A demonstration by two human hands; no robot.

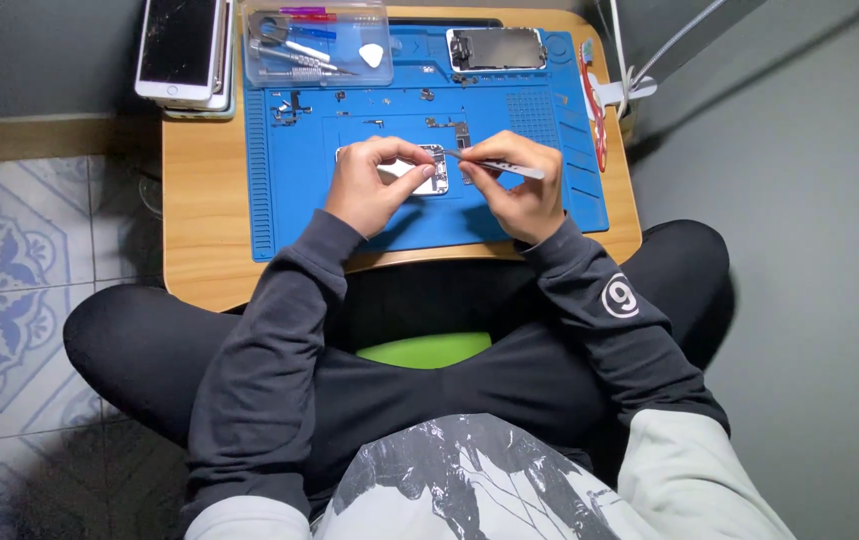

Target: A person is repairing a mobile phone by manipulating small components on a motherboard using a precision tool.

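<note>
Tweezers (497,166) pinched in right hand (516,190); left hand (374,185) clenched on opened phone (429,172) (blue mat (289,200)).

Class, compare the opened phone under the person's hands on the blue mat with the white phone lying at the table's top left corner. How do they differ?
The opened silver phone body lies on the blue rubber work mat, insides exposed; the white phone with a dark screen lies off the mat, closed, topping a stack. The left hand steadies the opened phone while the right hand points slim metal tweezers at it; nobody touches the white phone. Both lie flat.
</note>
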